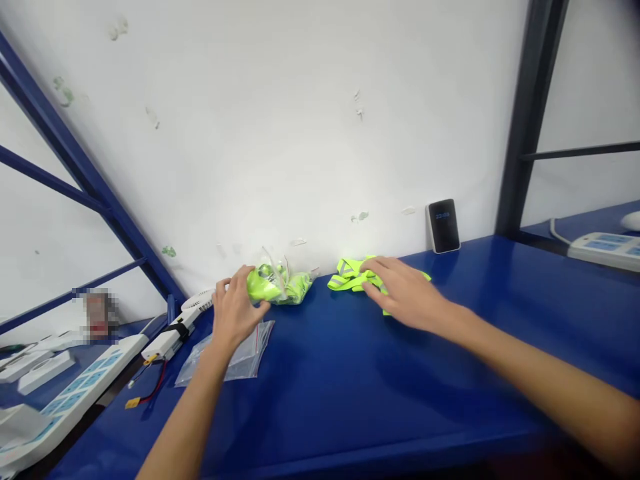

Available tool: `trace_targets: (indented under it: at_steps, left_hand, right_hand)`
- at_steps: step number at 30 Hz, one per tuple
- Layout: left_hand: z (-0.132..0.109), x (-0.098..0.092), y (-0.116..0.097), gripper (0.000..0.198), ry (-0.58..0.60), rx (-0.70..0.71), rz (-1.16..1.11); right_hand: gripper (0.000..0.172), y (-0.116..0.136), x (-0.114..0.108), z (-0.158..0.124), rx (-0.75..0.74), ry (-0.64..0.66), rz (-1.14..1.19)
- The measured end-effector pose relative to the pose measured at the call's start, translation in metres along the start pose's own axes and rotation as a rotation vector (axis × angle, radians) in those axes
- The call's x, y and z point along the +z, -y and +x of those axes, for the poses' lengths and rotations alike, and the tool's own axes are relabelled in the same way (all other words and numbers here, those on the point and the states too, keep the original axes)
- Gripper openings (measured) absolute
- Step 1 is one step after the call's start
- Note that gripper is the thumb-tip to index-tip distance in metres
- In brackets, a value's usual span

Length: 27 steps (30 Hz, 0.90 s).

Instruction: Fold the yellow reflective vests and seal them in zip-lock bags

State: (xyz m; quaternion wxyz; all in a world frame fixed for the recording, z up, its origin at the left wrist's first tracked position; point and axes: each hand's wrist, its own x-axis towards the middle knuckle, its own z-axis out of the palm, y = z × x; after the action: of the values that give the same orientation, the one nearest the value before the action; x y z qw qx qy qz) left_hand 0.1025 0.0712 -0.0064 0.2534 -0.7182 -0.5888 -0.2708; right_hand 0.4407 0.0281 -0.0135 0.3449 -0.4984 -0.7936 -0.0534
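Beyond the blue metal frame (90, 167) at far left, white power strip (83, 390) with pale-blue sockets, lower end cut off by the picture edge; behind it, reddish object (99, 317) pixelated past naming. On the blue surface (350, 413), white slotted device (197, 300), partly covered by the fingers just right of it. Just in front, black-strapped white pack (167, 340), with yellow connector (133, 403) on dark and red wires. Next, flat clear zip bag (257, 347), crossed and partly hidden by the left forearm.

Left hand (243, 303) spread wide, thumb well apart from curved fingers, at the near left side of bagged fluorescent yellow-green gear (295, 287); contact impossible to tell, contents confused by glare and creased plastic. Near the wall, loose fluorescent reflective straps (343, 280), middle hidden under the right hand (373, 277), also spread, thumb and fingers apart; touch uncertain. Farther right, upright digital clock (444, 227) against the wall, last digits blurred. Past the dark upright (530, 120), second power strip (607, 248) and rounded white object (633, 221), both cut off by the edge.
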Motion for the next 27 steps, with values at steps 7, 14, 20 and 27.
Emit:
trace_targets:
  at_steps: [7,14,20,27]
  left_hand:
    - [0.0,0.041,0.051,0.052,0.169,0.128,-0.179]
    - [-0.019,0.03,-0.086,0.032,0.126,0.188,-0.66]
    - [-0.036,0.028,-0.13,0.079,0.228,0.355,-0.839]
    - [-0.037,0.05,-0.111,0.064,0.159,0.258,-0.77]
  right_hand:
    - [0.075,-0.074,-0.012,-0.022,0.267,0.39,-0.125]
    - [0.054,-0.047,-0.003,-0.017,0.09,0.272,0.096]
    - [0.036,-0.01,0.023,0.002,0.181,0.056,0.462]
    - [0.066,-0.002,0.044,-0.001,0.342,0.264,0.982]
